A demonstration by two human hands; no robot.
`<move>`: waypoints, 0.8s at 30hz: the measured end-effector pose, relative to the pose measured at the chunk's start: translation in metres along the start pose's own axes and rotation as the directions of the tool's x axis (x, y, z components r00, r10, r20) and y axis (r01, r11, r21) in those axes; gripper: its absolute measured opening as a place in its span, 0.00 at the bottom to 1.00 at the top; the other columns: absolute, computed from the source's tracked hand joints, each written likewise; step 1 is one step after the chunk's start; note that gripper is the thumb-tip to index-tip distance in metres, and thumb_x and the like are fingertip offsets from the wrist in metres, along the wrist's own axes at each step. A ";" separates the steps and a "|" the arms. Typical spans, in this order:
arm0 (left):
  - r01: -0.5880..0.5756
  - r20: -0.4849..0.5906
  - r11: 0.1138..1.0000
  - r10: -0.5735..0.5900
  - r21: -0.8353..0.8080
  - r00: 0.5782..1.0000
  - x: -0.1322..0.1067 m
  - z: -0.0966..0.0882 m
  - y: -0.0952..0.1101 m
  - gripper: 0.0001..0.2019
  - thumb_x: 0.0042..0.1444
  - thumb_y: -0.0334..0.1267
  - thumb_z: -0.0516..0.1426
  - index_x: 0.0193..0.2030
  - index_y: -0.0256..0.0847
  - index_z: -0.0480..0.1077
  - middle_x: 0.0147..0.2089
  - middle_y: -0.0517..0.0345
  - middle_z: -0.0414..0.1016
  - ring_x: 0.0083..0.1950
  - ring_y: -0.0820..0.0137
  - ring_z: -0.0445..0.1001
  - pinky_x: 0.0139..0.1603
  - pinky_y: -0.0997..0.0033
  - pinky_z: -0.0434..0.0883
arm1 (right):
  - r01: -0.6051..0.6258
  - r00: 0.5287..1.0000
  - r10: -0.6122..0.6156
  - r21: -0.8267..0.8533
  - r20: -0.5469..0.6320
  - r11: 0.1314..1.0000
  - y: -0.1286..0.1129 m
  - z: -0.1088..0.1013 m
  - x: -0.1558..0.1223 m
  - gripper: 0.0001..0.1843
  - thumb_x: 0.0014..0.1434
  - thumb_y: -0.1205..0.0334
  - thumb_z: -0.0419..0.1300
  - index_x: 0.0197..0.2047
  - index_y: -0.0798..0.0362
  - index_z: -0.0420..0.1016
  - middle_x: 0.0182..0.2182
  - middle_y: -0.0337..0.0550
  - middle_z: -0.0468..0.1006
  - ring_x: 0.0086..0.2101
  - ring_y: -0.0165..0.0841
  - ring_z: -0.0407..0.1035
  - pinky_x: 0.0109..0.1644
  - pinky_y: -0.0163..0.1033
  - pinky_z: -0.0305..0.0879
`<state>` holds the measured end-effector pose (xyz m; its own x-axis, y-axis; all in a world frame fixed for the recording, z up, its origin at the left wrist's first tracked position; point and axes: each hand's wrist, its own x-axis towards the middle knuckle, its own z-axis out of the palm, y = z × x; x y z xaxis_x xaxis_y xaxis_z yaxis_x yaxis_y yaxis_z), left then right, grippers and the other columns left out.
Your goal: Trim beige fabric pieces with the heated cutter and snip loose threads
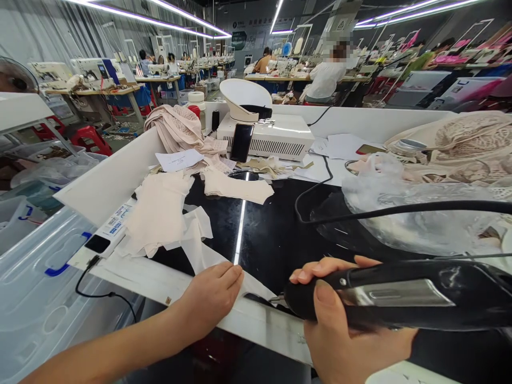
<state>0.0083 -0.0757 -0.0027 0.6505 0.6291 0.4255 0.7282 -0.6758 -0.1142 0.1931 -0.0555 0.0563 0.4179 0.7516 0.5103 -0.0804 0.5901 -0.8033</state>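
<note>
My right hand [340,320] is wrapped round a black corded handheld power tool [400,293] with a shiny metal panel on its side. The tool's narrow metal tip [276,300] points left, low over the table's front edge beside a thin translucent white sheet [256,284]. My left hand [218,290] lies closed on this sheet, fingers bent and pressed together, holding it down at the edge. What lies under those fingers is hidden. Beyond the hand, the sheet runs toward a stack of pale beige fabric pieces [158,208].
More cut pieces [238,185] lie on the black tabletop [276,224]. A white vented box [266,138] stands behind, with a phone [241,142] against it. Thick black cable [400,212] crosses the right side above a clear plastic bag [412,213]. Lidded clear bins [48,298] stand left.
</note>
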 end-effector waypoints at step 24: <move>0.146 0.064 0.984 -0.153 0.107 0.986 -0.006 0.012 0.038 0.36 0.56 0.65 0.69 0.64 0.43 0.72 0.58 0.36 0.82 0.59 0.50 0.82 0.58 0.54 0.77 | -0.043 0.999 0.043 0.037 0.004 0.998 -0.002 0.003 0.004 0.22 0.56 0.65 0.75 0.51 0.47 0.75 0.31 0.34 0.79 0.27 0.33 0.74 0.32 0.42 0.77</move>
<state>0.0347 -0.1007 -0.0202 0.5439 0.7482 0.3799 0.8341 -0.5318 -0.1466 0.1920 -0.0530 0.0603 0.4106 0.7775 0.4764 -0.1318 0.5676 -0.8127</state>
